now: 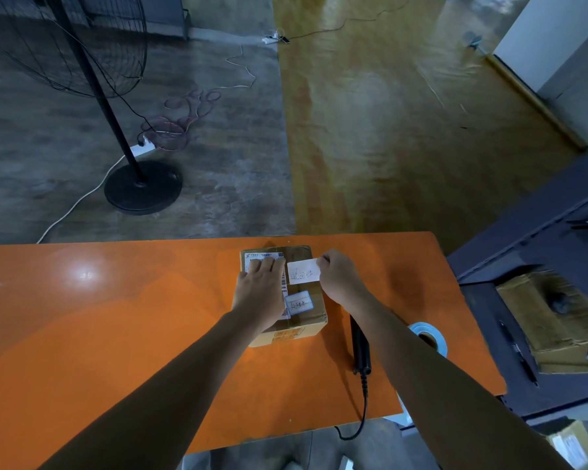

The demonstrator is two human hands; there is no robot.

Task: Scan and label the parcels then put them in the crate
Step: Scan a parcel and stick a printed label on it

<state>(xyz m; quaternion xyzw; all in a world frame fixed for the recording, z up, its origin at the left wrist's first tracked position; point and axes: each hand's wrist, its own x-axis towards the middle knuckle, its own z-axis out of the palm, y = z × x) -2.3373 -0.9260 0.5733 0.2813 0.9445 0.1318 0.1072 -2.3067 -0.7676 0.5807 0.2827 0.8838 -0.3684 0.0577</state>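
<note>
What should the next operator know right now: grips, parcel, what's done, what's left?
Left grip lies flat on the box, fingers straight, steadying it on the table.
Right grip pinches a handwritten white label by its right edge, over the box top; I can't tell if it's stuck down.
Scanner lies on the table right of the box, unheld; label roll beside it.
Done: box carries a shipping label and a small blue-edged sticker. Scan status not visible.
Left: press the label down, then crate the box; no crate clearly identifiable here.
</note>
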